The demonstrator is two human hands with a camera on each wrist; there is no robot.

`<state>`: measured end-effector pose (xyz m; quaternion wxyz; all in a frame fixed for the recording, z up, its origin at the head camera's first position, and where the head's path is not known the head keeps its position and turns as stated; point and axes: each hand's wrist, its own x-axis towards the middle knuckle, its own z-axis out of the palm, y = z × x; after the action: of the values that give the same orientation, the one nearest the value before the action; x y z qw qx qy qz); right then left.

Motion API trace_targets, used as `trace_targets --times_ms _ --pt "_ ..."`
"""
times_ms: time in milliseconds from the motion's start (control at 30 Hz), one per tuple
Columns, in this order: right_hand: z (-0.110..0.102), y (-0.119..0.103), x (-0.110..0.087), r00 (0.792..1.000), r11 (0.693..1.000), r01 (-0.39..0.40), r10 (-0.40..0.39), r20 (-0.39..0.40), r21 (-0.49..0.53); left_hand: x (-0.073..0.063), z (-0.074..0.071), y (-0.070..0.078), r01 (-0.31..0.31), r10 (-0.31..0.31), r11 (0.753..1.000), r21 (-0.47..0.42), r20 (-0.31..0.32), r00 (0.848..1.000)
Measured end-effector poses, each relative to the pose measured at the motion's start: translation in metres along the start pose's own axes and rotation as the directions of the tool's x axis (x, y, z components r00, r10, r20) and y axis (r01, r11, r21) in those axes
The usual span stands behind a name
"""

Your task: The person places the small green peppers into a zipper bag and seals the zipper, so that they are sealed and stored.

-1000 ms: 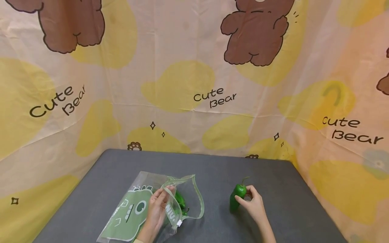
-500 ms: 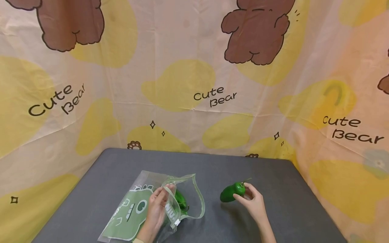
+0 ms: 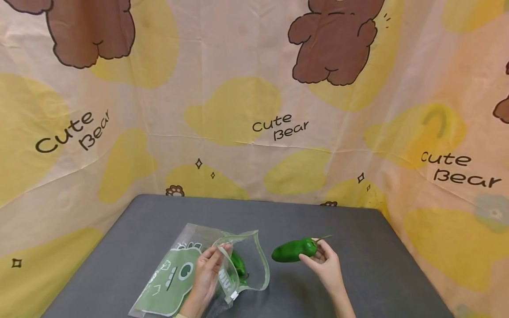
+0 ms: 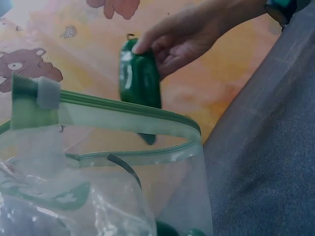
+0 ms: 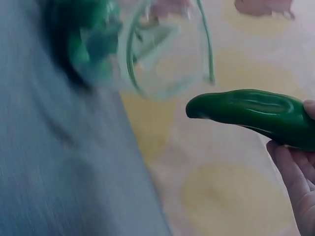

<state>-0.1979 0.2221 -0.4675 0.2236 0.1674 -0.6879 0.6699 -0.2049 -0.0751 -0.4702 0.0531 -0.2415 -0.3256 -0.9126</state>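
My right hand (image 3: 328, 263) grips a glossy green pepper (image 3: 289, 251) by its stem end, just above the table. The pepper lies nearly level, its tip pointing left at the mouth of a clear zip bag (image 3: 263, 265). With thumb and fingers my left hand (image 3: 208, 267) pinches the near rim of that bag, whose mouth gapes to the right. Inside the bag green peppers (image 3: 238, 264) show through the plastic; how many is hard to tell. In the right wrist view the held pepper (image 5: 251, 110) stands apart from the bag's green rim (image 5: 130, 54).
A grey table (image 3: 222, 210) carries the bag, which has a green cartoon face (image 3: 169, 280) printed on it. A white zip slider (image 3: 234, 295) sits at the near corner of its mouth. Behind the table hangs a bear-print cloth (image 3: 234, 106).
My right hand has tilted the pepper from upright to nearly level and moved it left, closer to the bag's mouth. The left hand keeps its hold on the rim, almost still.
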Motion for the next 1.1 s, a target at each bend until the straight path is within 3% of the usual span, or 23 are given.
trace_targets --times_ms 67,200,400,700,1100 --pt "0.016 -0.025 -0.001 0.999 0.999 -0.04 0.04 0.002 -0.003 -0.001 0.0 0.0 0.009 -0.009 1.0 0.016 -0.001 1.0" --pt "0.032 -0.038 -0.004 0.994 0.994 -0.106 0.106 0.023 -0.001 -0.001 0.001 0.0 0.019 -0.019 1.0 0.01 -0.011 1.0" --pt "0.039 -0.033 -0.007 0.988 0.988 -0.151 0.151 0.034 0.018 -0.002 0.002 0.002 0.013 -0.013 1.0 -0.006 -0.005 1.0" --pt "0.052 -0.024 -0.009 0.976 0.98 -0.185 0.174 0.13 0.078 -0.002 0.001 0.003 0.018 -0.017 1.0 0.024 -0.012 1.0" --pt "0.067 -0.015 -0.017 0.962 0.965 -0.251 0.24 0.131 0.078 -0.001 -0.001 0.0 -0.004 0.004 1.0 0.022 -0.01 1.0"
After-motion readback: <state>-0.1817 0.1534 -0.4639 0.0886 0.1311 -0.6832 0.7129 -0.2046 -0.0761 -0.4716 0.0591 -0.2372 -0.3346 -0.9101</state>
